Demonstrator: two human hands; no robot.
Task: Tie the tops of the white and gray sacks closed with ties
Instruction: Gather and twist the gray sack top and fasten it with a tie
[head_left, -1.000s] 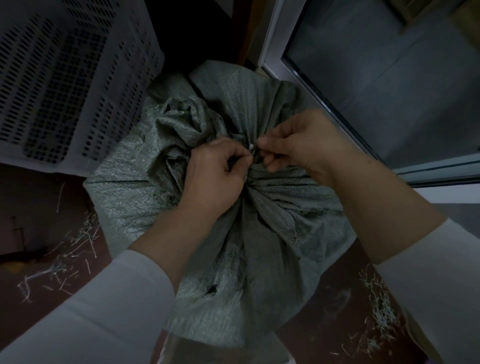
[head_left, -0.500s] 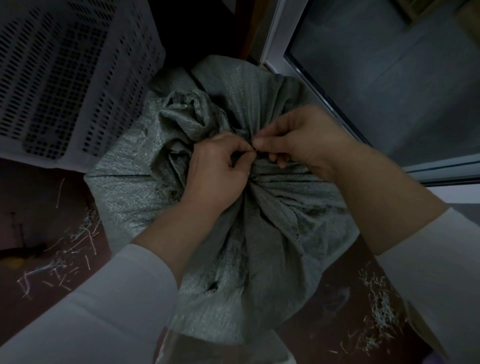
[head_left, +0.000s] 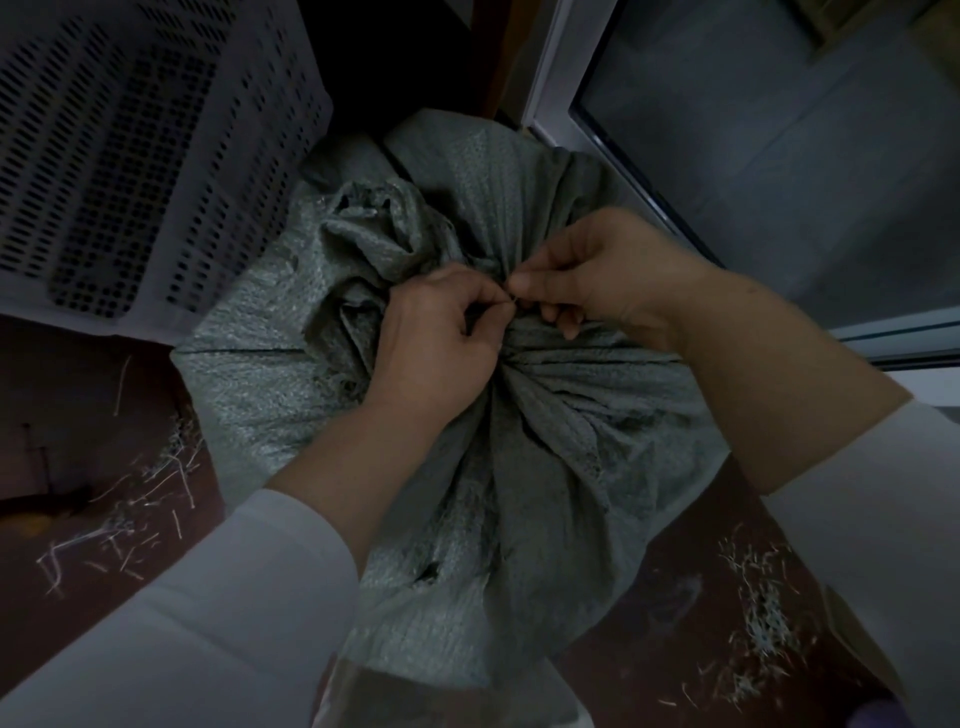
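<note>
A full gray woven sack (head_left: 561, 467) stands on the floor in the middle of the view. Its top is gathered into a bunched neck, and the loose mouth flops to the upper left. My left hand (head_left: 436, 343) and my right hand (head_left: 597, 275) meet at the neck, thumbs and forefingers pinched together on a thin tie (head_left: 511, 300) that barely shows between the fingertips. The rest of the tie is hidden by my fingers. No white sack can be made out.
A white perforated plastic crate (head_left: 130, 156) stands at the upper left, touching the sack. A door or window frame (head_left: 550, 78) with dark glass runs along the upper right. The dark red floor (head_left: 104, 441) has scattered pale straw bits on both sides.
Both hands stay pinched at the sack's neck; the fingertips have shifted slightly as they work the tie. The sack has not moved.
</note>
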